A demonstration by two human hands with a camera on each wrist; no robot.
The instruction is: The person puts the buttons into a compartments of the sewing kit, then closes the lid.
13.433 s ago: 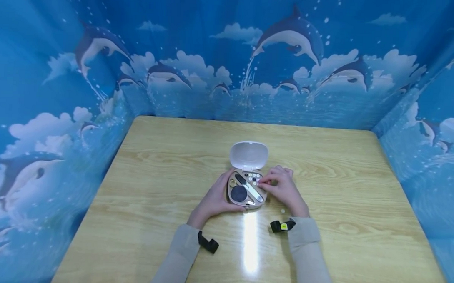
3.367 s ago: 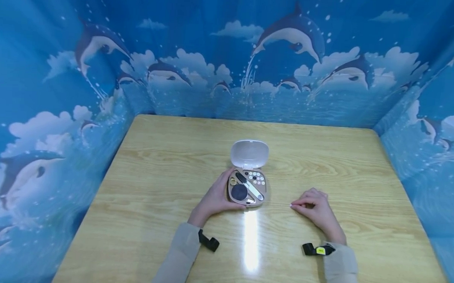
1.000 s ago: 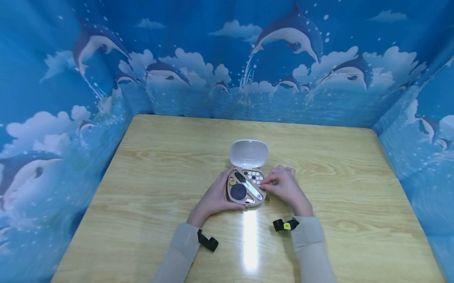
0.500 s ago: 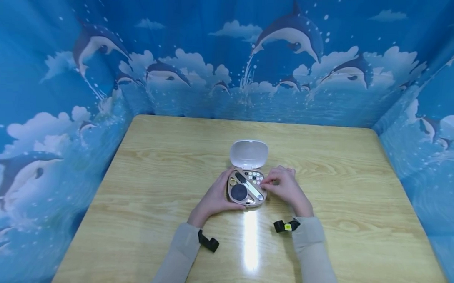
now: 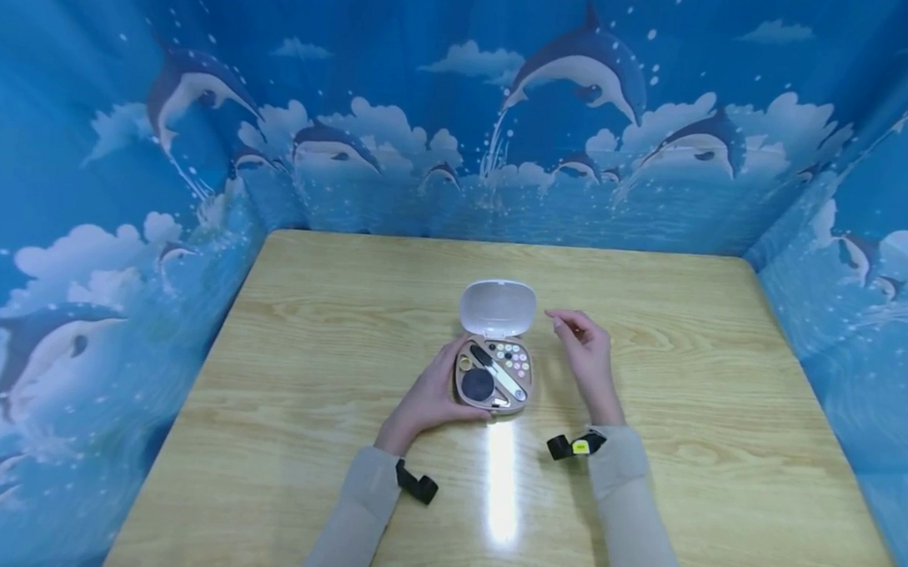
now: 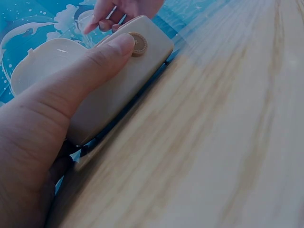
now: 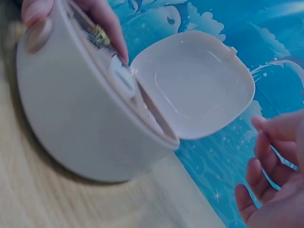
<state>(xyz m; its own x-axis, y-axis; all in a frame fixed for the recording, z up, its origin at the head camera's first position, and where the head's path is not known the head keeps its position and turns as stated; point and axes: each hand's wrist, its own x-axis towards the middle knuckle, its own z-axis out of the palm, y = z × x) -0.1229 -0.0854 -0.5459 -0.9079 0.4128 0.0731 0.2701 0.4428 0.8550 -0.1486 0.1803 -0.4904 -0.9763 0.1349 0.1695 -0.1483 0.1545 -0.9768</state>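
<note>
A beige sewing box point(image 5: 511, 410) sits mid-table, its white lid point(image 5: 498, 308) swung up and back. My left hand point(image 5: 429, 397) grips the box from its left side; in the left wrist view the thumb presses by a round clasp point(image 6: 138, 43). Inside, small round white and black buttons point(image 5: 513, 357) fill the back right compartment. A black-and-white tool point(image 5: 508, 384) lies diagonally, beside a dark round disc point(image 5: 478, 385) and a gold ring-like piece point(image 5: 465, 365). Right of the lid, my right hand point(image 5: 590, 359) is raised, fingers loosely bent, nothing visible in them.
The wood-grained table point(image 5: 720, 410) extends on all sides of the box. A blue curtain point(image 5: 427, 207) with dolphins stands behind and at both sides. Black wrist cameras point(image 5: 417, 486) are strapped at both sleeves.
A small white piece, pinched by my right hand away from the box seconds ago, is gone from its fingers. That hand has left the button compartment, moving back beside the lid. My left hand stayed.
</note>
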